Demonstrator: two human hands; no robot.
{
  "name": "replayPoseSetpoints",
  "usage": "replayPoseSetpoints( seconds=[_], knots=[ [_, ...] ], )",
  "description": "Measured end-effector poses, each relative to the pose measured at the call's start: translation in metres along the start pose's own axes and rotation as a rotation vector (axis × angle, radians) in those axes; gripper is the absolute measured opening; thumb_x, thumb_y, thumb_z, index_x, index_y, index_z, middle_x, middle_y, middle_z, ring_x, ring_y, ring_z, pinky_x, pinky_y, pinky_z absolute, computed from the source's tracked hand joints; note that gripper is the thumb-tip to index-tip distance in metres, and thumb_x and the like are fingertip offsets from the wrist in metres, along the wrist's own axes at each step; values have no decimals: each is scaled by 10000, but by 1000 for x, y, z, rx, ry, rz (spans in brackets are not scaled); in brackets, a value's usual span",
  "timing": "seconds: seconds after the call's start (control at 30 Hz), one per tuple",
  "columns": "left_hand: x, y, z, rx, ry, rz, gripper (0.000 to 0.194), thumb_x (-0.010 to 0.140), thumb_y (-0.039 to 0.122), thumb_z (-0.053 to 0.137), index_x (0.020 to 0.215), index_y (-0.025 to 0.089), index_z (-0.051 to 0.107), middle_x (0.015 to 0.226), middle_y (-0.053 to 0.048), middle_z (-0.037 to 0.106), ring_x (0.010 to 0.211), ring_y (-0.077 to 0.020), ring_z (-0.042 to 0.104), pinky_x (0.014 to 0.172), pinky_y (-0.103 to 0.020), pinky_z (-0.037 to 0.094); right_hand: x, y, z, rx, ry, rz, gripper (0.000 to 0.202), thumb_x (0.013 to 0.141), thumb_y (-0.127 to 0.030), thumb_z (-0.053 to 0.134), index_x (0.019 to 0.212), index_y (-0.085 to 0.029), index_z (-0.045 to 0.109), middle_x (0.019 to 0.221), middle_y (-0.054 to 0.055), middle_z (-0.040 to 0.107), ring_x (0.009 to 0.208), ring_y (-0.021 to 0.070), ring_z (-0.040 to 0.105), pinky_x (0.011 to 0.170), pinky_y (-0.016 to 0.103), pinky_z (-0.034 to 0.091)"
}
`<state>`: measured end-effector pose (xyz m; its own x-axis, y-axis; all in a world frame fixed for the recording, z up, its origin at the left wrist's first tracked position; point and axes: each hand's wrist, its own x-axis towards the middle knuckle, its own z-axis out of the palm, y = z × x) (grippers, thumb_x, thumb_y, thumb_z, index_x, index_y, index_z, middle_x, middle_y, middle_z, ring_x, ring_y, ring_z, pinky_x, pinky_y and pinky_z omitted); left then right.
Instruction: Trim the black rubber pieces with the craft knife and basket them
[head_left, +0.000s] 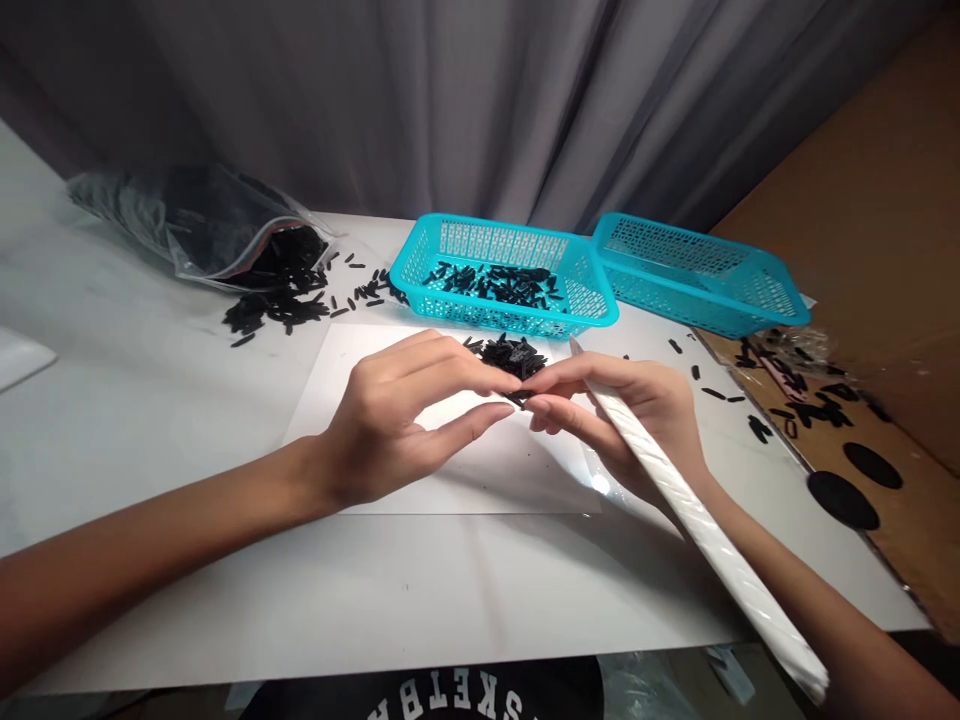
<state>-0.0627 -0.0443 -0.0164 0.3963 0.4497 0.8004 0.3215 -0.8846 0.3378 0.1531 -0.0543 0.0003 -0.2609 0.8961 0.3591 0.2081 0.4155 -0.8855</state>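
Note:
Over a white sheet of paper, my two hands meet at the fingertips. Between thumb and fingers, my left hand pinches a small black elongated piece. The thumb and index finger of my right hand close on the same piece from the other side. A long tool wrapped in white, with a thin pointed tip, also rests in my right hand, slanting down past the wrist. Just behind the fingertips lies a heap of similar black pieces, partly hidden by my fingers.
A turquoise basket with black pieces stands behind the paper, touching a second turquoise basket. At the left, an open plastic bag spills black pieces. Black ovals and scattered pieces lie at the right, beside a cardboard wall.

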Motion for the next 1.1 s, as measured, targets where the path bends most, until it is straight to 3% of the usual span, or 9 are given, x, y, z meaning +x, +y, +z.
replayPoseSetpoints(
  seconds=[0.1, 0.17, 0.27, 0.33, 0.43, 0.5, 0.6, 0.87, 1.1],
  knots=[
    [-4, -8, 2, 59, -42, -48, 199, 886, 203, 752, 1064, 138, 694, 879, -51, 744, 826, -160, 678, 740, -293, 557, 11, -4, -23, 420, 275, -74, 128, 717, -300, 900, 743, -263, 781, 542, -77, 679, 458, 75, 547, 467, 225, 426],
    [-8, -17, 5, 89, -102, -98, 168, 909, 225, 722, 1051, 139, 695, 926, -59, 739, 875, -176, 673, 764, -312, 559, 21, -6, -48, 784, 454, -26, 333, 508, -307, 1000, 723, -249, 753, 533, -131, 660, 469, 31, 502, 485, 165, 431],
    [-15, -32, 8, 128, -229, -204, 150, 928, 229, 684, 1060, 158, 695, 1026, -60, 723, 984, -206, 662, 835, -355, 559, 32, -3, -74, 788, 655, -29, 452, 447, -386, 1008, 772, -235, 733, 607, -134, 674, 546, 12, 546, 477, 130, 395],
    [-20, -41, 10, 165, -293, -260, 166, 926, 213, 672, 1083, 165, 690, 1064, -60, 709, 1032, -223, 651, 882, -385, 552, 33, 6, -75, 440, 566, -5, 381, 578, -564, 914, 665, -254, 709, 536, -104, 618, 509, 47, 525, 502, 178, 399],
    [-24, -49, 11, 202, -332, -307, 181, 921, 185, 652, 1099, 168, 684, 1072, -61, 698, 1052, -234, 642, 909, -406, 544, 26, 24, -51, 88, 315, 71, 240, 626, -346, 936, 646, -208, 741, 629, 19, 705, 597, 162, 609, 560, 282, 406],
    [-26, -50, 12, 209, -334, -321, 177, 919, 178, 642, 1091, 166, 683, 1067, -63, 697, 1045, -235, 643, 913, -410, 541, 19, 35, -30, -436, 38, 9, 190, 703, -340, 891, 751, -222, 750, 733, 40, 721, 676, 201, 621, 646, 326, 430],
    [-28, -51, 14, 194, -331, -312, 174, 913, 180, 641, 1081, 160, 681, 1065, -69, 700, 1037, -239, 645, 918, -420, 537, 14, 51, -8, -784, -153, -92, 328, 783, -355, 833, 1063, -219, 732, 966, 116, 741, 926, 309, 654, 749, 399, 478],
    [-29, -48, 16, 156, -318, -262, 137, 917, 142, 613, 1033, 168, 680, 1032, -59, 701, 1004, -219, 648, 871, -374, 539, 17, 61, -8, -662, -63, -118, 91, 905, -242, 678, 942, -210, 754, 908, 98, 757, 829, 259, 684, 756, 384, 498],
    [-28, -34, 23, 50, -252, -265, 240, 933, 198, 652, 1171, 170, 647, 1085, -70, 718, 995, -203, 666, 882, -374, 561, 18, 46, -3, 40, 161, 183, 180, 775, -353, 826, 857, -212, 750, 834, 20, 746, 718, 162, 663, 700, 311, 515]
  ],
)
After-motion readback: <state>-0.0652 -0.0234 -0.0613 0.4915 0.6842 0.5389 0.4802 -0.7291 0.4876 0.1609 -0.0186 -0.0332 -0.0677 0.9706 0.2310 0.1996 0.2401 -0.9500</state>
